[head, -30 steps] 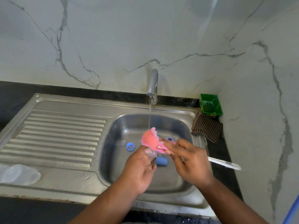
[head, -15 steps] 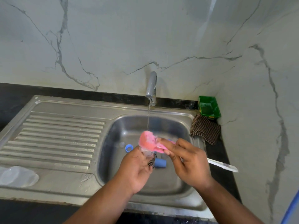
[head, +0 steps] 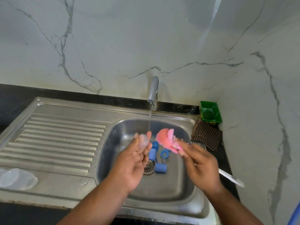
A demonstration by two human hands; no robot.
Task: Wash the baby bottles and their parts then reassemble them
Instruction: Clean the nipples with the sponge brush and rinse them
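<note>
My left hand (head: 134,159) is palm up over the sink basin (head: 183,184) and holds a small clear silicone teat (head: 143,140) at its fingertips, right beside the water stream (head: 149,119) from the tap (head: 153,90). To its right, my right hand (head: 198,161) grips a pink sponge brush (head: 165,138) near its head; the brush's white handle (head: 230,177) sticks out past my wrist. The two hands are apart. Several blue bottle parts (head: 160,168) lie on the basin floor around the drain (head: 149,167).
A clear bottle piece (head: 17,177) lies on the ribbed drainboard (head: 61,140) at the left. A checked cloth (head: 207,137) and a green tub (head: 210,113) sit at the sink's back right corner, against the marble wall.
The sponge brush was pressed onto the teat over my left hand. Now my right hand has drawn it off to the right, and my left hand has opened palm up under the stream.
</note>
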